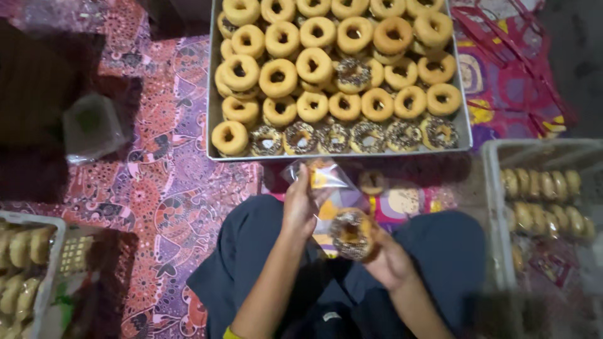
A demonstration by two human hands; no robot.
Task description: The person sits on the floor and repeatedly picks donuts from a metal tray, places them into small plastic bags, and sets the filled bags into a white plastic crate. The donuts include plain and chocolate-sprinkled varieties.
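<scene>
Left hand [303,204] fingers pinch a clear bag [323,179] (thin plastic); right hand [386,257] grips a sprinkled doughnut [352,233].

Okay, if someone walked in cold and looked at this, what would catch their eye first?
Most likely the big metal tray at the top, packed with plain doughnuts and a front row of sprinkled ones. Next, in the middle, the right hand holding a sprinkled doughnut beside a clear plastic bag pinched by the left hand. All of it sits on a bright patterned floor cloth.
</scene>
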